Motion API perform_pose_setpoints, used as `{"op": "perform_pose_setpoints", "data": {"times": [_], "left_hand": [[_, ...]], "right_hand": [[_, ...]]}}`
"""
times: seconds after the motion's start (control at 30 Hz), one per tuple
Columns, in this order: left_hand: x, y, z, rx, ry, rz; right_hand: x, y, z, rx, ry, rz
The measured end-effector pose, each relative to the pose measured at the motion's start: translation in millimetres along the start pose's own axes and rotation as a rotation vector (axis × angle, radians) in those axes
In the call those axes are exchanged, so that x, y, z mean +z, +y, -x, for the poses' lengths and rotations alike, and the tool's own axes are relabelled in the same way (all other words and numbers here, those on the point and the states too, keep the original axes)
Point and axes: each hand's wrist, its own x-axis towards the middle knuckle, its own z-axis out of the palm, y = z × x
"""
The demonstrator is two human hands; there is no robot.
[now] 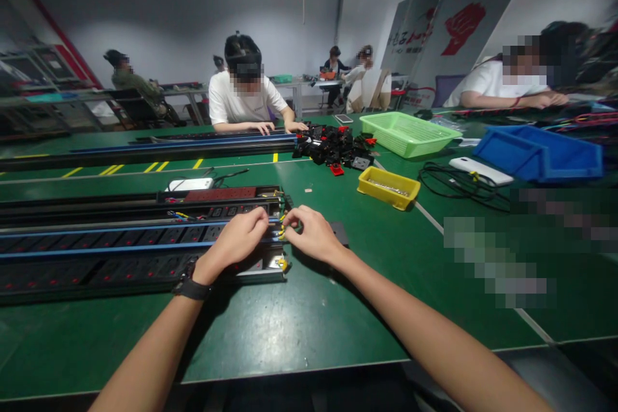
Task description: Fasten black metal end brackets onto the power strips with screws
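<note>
Blue-edged socket strip: in the head view, this strip lies on the green table, its right end under the hands.
Left hand: curled over the strip, thumb and forefinger close together; whether anything is pinched, I cannot tell.
Right hand: just beyond the strip's end, thumb and forefinger bent into a loop, tips at the yellow-ended wires; a firm grip on them cannot be confirmed.
Strip's body: probably stiff, fairly weighty and awkwardly long, with smooth edges that might slip; best held by both long sides.
Wires: likely light, bendy and easily strained; best taken close behind the yellow ends.
Hard to see: fingertips overlap the wires; the left hand covers some sockets; the strip's far end is cut off at the left.
</note>
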Motion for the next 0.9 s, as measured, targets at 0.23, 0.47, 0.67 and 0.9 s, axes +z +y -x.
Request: {"op": "perform_pose_setpoints", "data": {"times": [0.23, 0.47, 0.67, 0.9], "left_hand": [[-15, -1, -3, -0.303, -0.014, 1.017], [-24, 12, 4, -0.433, -0.2, 1.469], [-6, 15, 3, -0.399, -0.177, 1.281], [-1, 17, 3, -0.305, -0.055, 1.05]], "right_hand": [[-20, 13, -8, 0.126, 0.166, 0.067], [-11, 6, -9, 0.116, 0.01, 0.373], [-4, 3, -16, 0.219, -0.048, 0.502], [-9, -3, -16, 0.269, -0.043, 0.607]]}}
